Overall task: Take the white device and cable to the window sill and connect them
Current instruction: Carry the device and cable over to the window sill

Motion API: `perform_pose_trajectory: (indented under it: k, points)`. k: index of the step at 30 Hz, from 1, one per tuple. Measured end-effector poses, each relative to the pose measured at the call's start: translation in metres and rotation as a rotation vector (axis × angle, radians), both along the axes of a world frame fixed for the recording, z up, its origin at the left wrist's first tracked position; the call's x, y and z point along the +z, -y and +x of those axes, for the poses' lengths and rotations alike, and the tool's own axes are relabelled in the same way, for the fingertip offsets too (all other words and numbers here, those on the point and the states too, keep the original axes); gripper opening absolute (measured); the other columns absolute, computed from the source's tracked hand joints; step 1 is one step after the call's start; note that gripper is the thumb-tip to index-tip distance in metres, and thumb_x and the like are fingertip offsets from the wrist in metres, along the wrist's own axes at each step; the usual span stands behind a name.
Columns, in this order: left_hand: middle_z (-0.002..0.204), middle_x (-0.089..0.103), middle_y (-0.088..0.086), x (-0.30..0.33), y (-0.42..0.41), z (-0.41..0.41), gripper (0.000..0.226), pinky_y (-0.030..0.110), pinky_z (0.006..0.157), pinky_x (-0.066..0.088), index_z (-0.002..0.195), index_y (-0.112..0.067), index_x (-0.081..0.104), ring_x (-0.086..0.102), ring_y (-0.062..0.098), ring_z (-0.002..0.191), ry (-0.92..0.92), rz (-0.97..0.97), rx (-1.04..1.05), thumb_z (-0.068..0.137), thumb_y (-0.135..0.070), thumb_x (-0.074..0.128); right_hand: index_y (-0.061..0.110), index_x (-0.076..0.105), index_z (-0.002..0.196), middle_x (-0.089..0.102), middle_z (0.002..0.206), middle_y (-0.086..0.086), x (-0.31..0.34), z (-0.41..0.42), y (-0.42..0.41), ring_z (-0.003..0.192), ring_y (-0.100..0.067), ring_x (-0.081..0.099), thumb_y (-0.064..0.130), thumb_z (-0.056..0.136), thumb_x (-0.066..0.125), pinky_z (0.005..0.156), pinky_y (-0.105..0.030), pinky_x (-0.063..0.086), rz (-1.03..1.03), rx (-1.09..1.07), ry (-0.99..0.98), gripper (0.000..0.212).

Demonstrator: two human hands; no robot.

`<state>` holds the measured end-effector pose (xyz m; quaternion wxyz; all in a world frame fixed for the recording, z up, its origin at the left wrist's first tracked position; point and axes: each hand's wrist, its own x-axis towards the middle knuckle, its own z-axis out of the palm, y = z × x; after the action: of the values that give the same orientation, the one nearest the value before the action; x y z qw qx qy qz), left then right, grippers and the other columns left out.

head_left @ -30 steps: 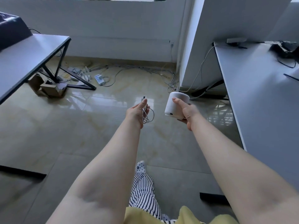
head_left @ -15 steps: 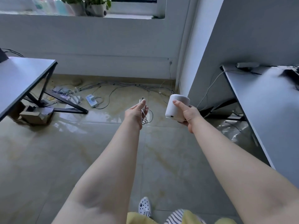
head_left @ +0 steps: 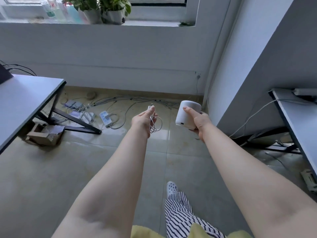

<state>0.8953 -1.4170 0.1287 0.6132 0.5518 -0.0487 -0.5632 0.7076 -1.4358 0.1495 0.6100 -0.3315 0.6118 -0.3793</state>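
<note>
My right hand point(head_left: 199, 121) grips a white cylindrical device point(head_left: 186, 114), held tilted with a small port showing near its lower edge. My left hand point(head_left: 143, 120) pinches a coiled white cable point(head_left: 155, 125), its plug end sticking up past my thumb and the loops hanging below my fingers. Both hands are stretched out in front of me above the tiled floor, a short gap between them. The window sill point(head_left: 151, 24) runs along the top of the view, above the white wall ahead.
Potted plants point(head_left: 104, 9) and bottles stand on the sill's left part. A grey desk point(head_left: 20, 103) is at the left, another desk point(head_left: 298, 117) at the right. Power strips point(head_left: 105, 118) and tangled cables lie on the floor by the wall. A cardboard box point(head_left: 45, 134) sits under the left desk.
The view has tilted up and moved closer to the wall, bringing the sill and plants into sight. Both hands keep their hold on the cable and the device.
</note>
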Motion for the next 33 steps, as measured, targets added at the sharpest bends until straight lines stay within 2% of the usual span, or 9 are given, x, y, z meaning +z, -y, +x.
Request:
perform_pose_trajectory:
  k: [3, 11, 15, 20, 23, 25, 27, 30, 33]
  points:
    - [0.077, 0.064, 0.005, 0.001, 0.059, 0.014, 0.015, 0.015, 0.046, 0.051, 0.084, -0.008, 0.067, 0.062, 0.015, 0.064, -0.002, 0.027, 0.016, 0.077, -0.016, 0.077, 0.013, 0.052, 0.127, 0.061, 0.115, -0.008, -0.002, 0.015, 0.062, 0.094, -0.024, 0.059, 0.040, 0.074, 0.076, 0.070, -0.032, 0.050, 0.004, 0.019, 0.019, 0.065]
    - [0.073, 0.063, 0.006, 0.019, 0.195, 0.045, 0.012, 0.016, 0.048, 0.052, 0.082, -0.005, 0.067, 0.061, 0.013, 0.058, 0.005, 0.001, 0.066, 0.078, -0.012, 0.075, 0.013, 0.051, 0.121, 0.060, 0.109, -0.006, 0.011, 0.043, 0.207, 0.091, -0.023, 0.058, 0.037, 0.078, 0.073, 0.061, -0.028, 0.047, -0.007, 0.055, 0.030, 0.054]
    - [0.074, 0.063, 0.007, 0.017, 0.250, 0.060, 0.012, 0.015, 0.048, 0.052, 0.080, -0.005, 0.066, 0.061, 0.015, 0.061, 0.008, 0.008, 0.068, 0.079, -0.013, 0.075, 0.012, 0.052, 0.125, 0.061, 0.110, -0.006, 0.012, 0.061, 0.260, 0.081, -0.019, 0.059, 0.038, 0.077, 0.074, 0.054, -0.026, 0.043, -0.001, 0.067, 0.011, 0.059]
    - [0.069, 0.064, 0.004, 0.007, 0.314, 0.081, 0.010, 0.015, 0.046, 0.051, 0.081, -0.007, 0.067, 0.062, 0.008, 0.044, -0.018, 0.006, 0.050, 0.079, -0.013, 0.074, 0.013, 0.053, 0.120, 0.062, 0.107, -0.006, 0.007, 0.084, 0.320, 0.081, -0.020, 0.061, 0.039, 0.077, 0.074, 0.053, -0.026, 0.042, 0.015, 0.070, 0.006, 0.055]
    - [0.060, 0.065, 0.003, 0.003, 0.365, 0.100, 0.010, 0.015, 0.046, 0.051, 0.083, -0.005, 0.067, 0.062, 0.009, 0.044, -0.026, -0.001, 0.047, 0.079, -0.012, 0.074, 0.012, 0.054, 0.120, 0.063, 0.113, -0.009, 0.002, 0.104, 0.368, 0.093, -0.025, 0.061, 0.039, 0.075, 0.075, 0.064, -0.030, 0.049, 0.005, 0.062, -0.005, 0.056]
    - [0.066, 0.063, 0.004, 0.002, 0.403, 0.115, 0.010, 0.015, 0.047, 0.052, 0.082, -0.005, 0.066, 0.061, 0.009, 0.045, -0.034, -0.011, 0.036, 0.080, -0.011, 0.073, 0.013, 0.053, 0.117, 0.061, 0.111, -0.008, 0.001, 0.120, 0.403, 0.094, -0.025, 0.059, 0.037, 0.077, 0.074, 0.072, -0.031, 0.051, -0.005, 0.053, -0.013, 0.052]
    - [0.060, 0.065, 0.003, 0.003, 0.442, 0.132, 0.011, 0.015, 0.046, 0.052, 0.082, -0.005, 0.065, 0.062, 0.009, 0.045, -0.036, -0.007, 0.019, 0.080, -0.012, 0.074, 0.011, 0.052, 0.120, 0.061, 0.113, -0.008, 0.000, 0.137, 0.439, 0.096, -0.024, 0.059, 0.038, 0.077, 0.074, 0.078, -0.033, 0.052, -0.007, 0.049, -0.016, 0.054]
    - [0.046, 0.065, 0.000, 0.006, 0.500, 0.159, 0.014, 0.015, 0.046, 0.051, 0.081, -0.004, 0.065, 0.062, 0.008, 0.046, -0.020, 0.005, -0.005, 0.079, -0.013, 0.075, 0.010, 0.051, 0.127, 0.061, 0.117, -0.008, -0.001, 0.165, 0.491, 0.098, -0.024, 0.060, 0.040, 0.076, 0.074, 0.075, -0.032, 0.054, 0.002, 0.049, -0.028, 0.064]
    - [0.051, 0.066, 0.001, 0.008, 0.549, 0.185, 0.016, 0.016, 0.047, 0.051, 0.086, -0.003, 0.066, 0.063, 0.010, 0.052, -0.002, 0.008, -0.030, 0.078, -0.013, 0.076, 0.012, 0.051, 0.128, 0.062, 0.120, -0.007, -0.002, 0.190, 0.538, 0.102, -0.024, 0.062, 0.044, 0.074, 0.074, 0.082, -0.035, 0.055, 0.019, 0.021, -0.026, 0.066]
